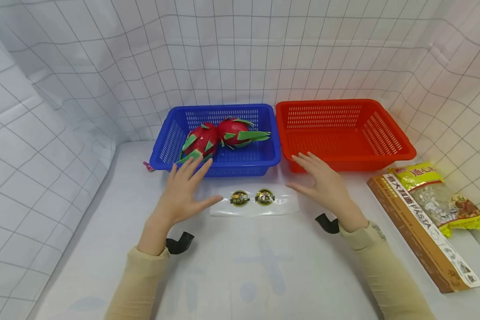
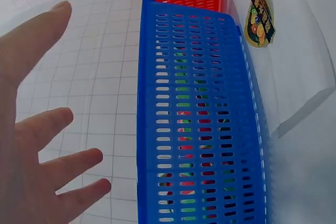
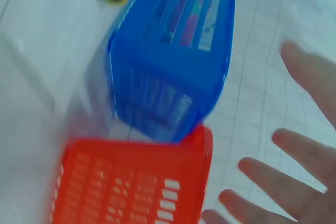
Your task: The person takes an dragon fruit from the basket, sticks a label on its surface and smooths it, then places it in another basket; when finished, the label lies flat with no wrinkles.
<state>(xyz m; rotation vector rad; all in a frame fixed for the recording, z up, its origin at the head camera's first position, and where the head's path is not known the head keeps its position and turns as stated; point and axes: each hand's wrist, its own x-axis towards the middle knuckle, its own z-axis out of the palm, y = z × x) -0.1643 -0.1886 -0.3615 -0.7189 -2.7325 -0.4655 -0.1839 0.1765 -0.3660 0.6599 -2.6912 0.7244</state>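
Note:
In the head view my left hand hovers with spread fingers at the front rim of the blue basket, holding nothing. Two red dragon fruits with green scales lie in that basket, one dragon fruit at the left and another dragon fruit behind it to the right. My right hand, fingers apart and nothing in them, is before the front left part of the red basket. Between the hands a clear plastic bag with two round stickers lies flat on the table.
At the right lie a long brown and white pasta box and a yellow clear-windowed food packet. A small pink scrap lies left of the blue basket. Grid-patterned white cloth encloses the back and sides.

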